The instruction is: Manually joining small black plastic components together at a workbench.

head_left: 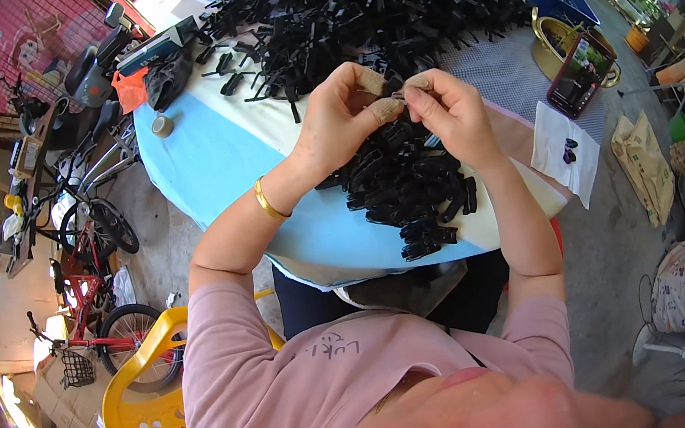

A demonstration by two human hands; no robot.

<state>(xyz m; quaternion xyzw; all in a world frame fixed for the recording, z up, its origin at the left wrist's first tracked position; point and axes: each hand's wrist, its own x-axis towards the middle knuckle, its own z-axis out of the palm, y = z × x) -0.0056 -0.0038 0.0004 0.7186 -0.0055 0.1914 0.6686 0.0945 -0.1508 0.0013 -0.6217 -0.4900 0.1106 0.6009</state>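
My left hand (338, 122) and my right hand (449, 116) meet above the table, fingertips pinched together on a small black strap-like piece, mostly hidden by the fingers. Beige coverings wrap several of the fingertips. Just below the hands lies a near heap of folded black pieces (409, 191), reaching toward the table's front edge. Beyond the hands spreads a much larger pile of loose black strap pieces (366, 9). A few single ones lie at that pile's left side.
The table has a blue and white cover (204, 163). A tape roll (162, 126) sits at its left. To the right are a phone (580, 75), a gold pot (546, 54) and a white tissue (556, 144) bearing small dark items. A yellow chair (142, 378) stands lower left, near bicycles (87, 294).
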